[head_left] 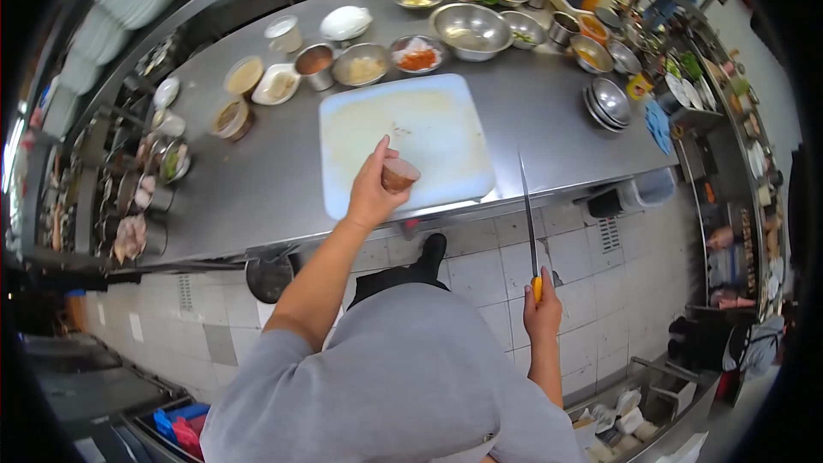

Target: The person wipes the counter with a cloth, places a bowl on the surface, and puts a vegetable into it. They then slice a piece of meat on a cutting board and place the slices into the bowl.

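My left hand (pixel 371 193) is closed around a thick piece of sausage (pixel 400 174), its pinkish cut face up and its brown skin at the side. It is over the near part of a white cutting board (pixel 450 124). A few small crumbs lie on the board. Off to the right, away from the counter edge, my right hand (pixel 542 315) grips the yellow handle of a long knife (pixel 529 227). The blade points forward, its tip reaching over the steel counter to the right of the board.
Along the back of the steel counter (pixel 283 171) stand several metal bowls, among them a large one (pixel 471 30) and one with red and white food (pixel 417 55). Stacked bowls (pixel 607 105) and a blue cloth (pixel 657 126) are at the right. Plastic tubs (pixel 232 119) stand at the left.
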{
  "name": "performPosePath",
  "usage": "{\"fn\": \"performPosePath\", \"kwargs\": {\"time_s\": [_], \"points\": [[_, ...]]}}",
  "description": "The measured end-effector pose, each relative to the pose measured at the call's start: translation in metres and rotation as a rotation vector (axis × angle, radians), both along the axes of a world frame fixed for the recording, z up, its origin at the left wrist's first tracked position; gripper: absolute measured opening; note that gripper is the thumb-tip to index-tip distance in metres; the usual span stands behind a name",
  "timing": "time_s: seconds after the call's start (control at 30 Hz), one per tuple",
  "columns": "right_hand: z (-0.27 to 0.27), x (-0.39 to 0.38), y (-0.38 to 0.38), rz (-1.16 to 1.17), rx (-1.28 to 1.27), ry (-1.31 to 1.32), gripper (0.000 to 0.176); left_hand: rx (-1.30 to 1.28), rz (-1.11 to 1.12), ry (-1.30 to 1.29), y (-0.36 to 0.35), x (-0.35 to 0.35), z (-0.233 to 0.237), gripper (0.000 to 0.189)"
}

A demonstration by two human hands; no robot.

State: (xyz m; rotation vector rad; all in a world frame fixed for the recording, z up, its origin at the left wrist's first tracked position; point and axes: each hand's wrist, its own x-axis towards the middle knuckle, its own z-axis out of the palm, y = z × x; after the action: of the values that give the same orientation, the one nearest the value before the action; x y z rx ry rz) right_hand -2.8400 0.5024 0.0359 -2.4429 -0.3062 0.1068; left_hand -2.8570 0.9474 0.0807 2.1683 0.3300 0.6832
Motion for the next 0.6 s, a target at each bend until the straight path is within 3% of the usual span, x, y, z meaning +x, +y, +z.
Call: {"fn": "performPosePath", "kwargs": {"time_s": [0.13, 0.2, 0.43, 0.5, 0.6], "points": [[0.005, 0.014, 0.038, 0.200, -0.047, -0.057, 0.056, 0.117, 0.078, -0.060, 0.004, -0.080, 0.022, 0.108], [0.022, 0.042, 0.079, 0.281, -0.220, -0.052, 0.054, 0.078, 0.135, -0.081, 0.018, -0.116, 0.021, 0.107], [0.042, 0.094, 0.216, 0.305, -0.366, -0.078, 0.049, 0.016, 0.324, -0.075, 0.112, -0.228, 0.015, 0.105], [0.021, 0.090, 0.229, 0.305, -0.355, -0.089, 0.052, 0.026, 0.394, -0.032, 0.153, -0.265, 0.017, 0.106], [-0.024, 0.055, 0.222, 0.238, -0.214, -0.054, 0.056, -0.136, 0.553, -0.069, 0.230, -0.325, -0.002, 0.090]]}}
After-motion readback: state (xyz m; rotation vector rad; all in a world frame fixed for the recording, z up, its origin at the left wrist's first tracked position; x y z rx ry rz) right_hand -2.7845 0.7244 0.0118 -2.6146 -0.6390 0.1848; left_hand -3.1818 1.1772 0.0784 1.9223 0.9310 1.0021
